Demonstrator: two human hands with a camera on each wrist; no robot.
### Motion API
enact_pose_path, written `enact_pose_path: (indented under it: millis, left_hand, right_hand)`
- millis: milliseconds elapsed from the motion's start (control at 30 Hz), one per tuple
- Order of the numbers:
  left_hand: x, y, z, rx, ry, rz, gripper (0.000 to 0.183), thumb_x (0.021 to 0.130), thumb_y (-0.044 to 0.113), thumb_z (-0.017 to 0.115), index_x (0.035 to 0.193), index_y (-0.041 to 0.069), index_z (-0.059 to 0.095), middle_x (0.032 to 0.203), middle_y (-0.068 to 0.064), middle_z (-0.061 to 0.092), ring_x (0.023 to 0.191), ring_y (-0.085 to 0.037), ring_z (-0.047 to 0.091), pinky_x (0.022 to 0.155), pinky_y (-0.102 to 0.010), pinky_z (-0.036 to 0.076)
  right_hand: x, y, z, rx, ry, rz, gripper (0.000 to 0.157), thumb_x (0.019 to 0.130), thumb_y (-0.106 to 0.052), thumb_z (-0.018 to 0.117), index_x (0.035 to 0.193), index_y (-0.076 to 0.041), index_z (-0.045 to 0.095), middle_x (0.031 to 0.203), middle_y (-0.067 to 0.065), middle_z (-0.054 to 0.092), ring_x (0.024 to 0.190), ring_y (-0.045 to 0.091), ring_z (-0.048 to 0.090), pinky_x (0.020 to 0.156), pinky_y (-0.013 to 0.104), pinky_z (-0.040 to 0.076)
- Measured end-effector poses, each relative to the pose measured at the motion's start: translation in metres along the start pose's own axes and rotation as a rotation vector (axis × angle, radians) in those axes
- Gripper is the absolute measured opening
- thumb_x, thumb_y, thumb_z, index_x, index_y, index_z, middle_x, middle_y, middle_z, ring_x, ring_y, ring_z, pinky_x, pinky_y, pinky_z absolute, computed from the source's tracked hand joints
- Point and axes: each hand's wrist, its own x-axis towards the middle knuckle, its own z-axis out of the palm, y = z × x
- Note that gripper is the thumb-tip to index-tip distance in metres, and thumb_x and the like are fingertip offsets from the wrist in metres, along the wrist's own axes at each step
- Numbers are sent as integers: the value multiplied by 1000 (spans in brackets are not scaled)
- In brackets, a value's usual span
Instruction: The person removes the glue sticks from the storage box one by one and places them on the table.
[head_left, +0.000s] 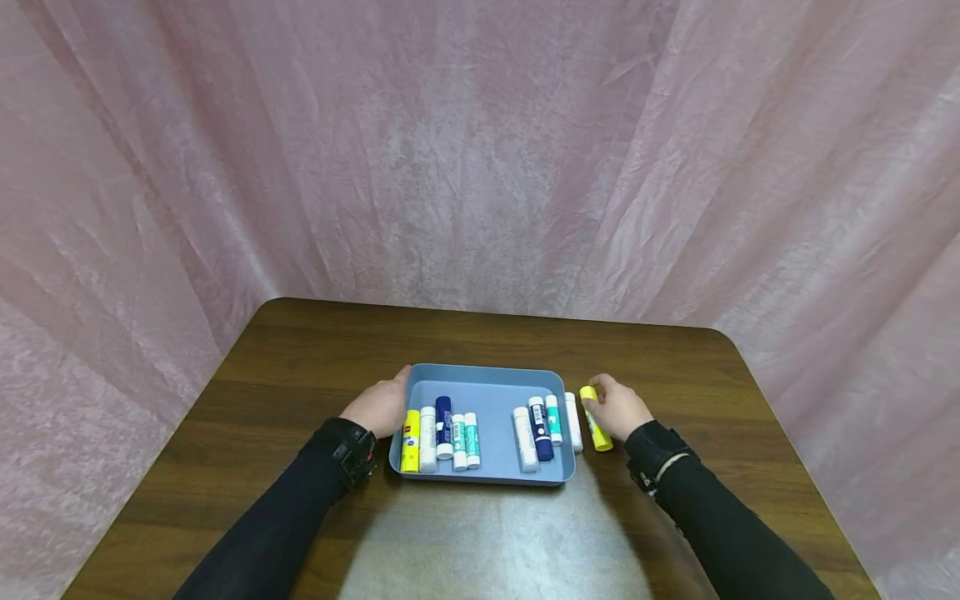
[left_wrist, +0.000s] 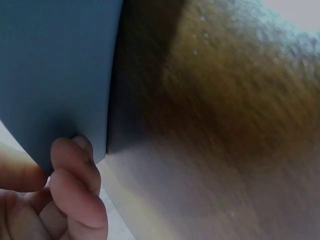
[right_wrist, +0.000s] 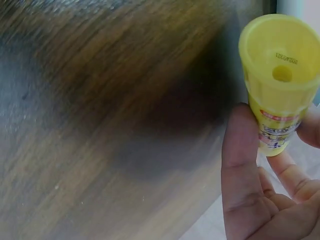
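Observation:
A shallow blue-grey tray (head_left: 498,392) lies on the table, its left side held by my left hand (head_left: 381,406). In the left wrist view, curled fingers (left_wrist: 75,175) press against the tray's outer wall (left_wrist: 60,65). To the right of the tray, my right hand (head_left: 618,410) grips a yellow glue stick (head_left: 597,421) between thumb and fingers. The right wrist view shows the end of this glue stick (right_wrist: 280,65) facing the camera. Between it and the tray is a white glue stick (head_left: 573,422), close along the right rim.
Inside the tray, a left group has a yellow glue stick (head_left: 410,442), a white one (head_left: 427,439), a dark blue one (head_left: 444,427) and green-and-white ones (head_left: 472,440). On its right lie white (head_left: 526,439), dark blue (head_left: 540,429) and green (head_left: 553,419) sticks. Pink curtain (head_left: 480,167) hangs behind the table.

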Motion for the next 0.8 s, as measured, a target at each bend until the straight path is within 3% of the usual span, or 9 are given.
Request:
enact_pose_path:
  millis: [200,467,800]
  left_hand:
    - [-2,1,-1,-7,-3,-1,57,108,12,36,162,2,20,145,-21,59,131,-29,59,113,-52,45]
    - [-1,-1,0,-6,1,9,57,108,12,36,161,1,21,142,-22,60,127,-27,61,112,-52,45]
    - [0,-1,1,-3,4,13,57,108,13,37,161,1,21,141,-21,61,123,-25,63,111,-50,47]
  right_hand:
    - [3,1,4,-8,-2,14,46,100,-25,62,138,-1,53,117,25,68,91,28,65,71,36,53]
    - [5,1,7,-19,7,22,46,100,-25,62,138,0,53,119,25,68,97,31,66,78,42,55]
    - [6,-4,9,-3,-22,60,46,100,-27,62,139,-3,53,120,22,67,95,29,63,80,41,53]
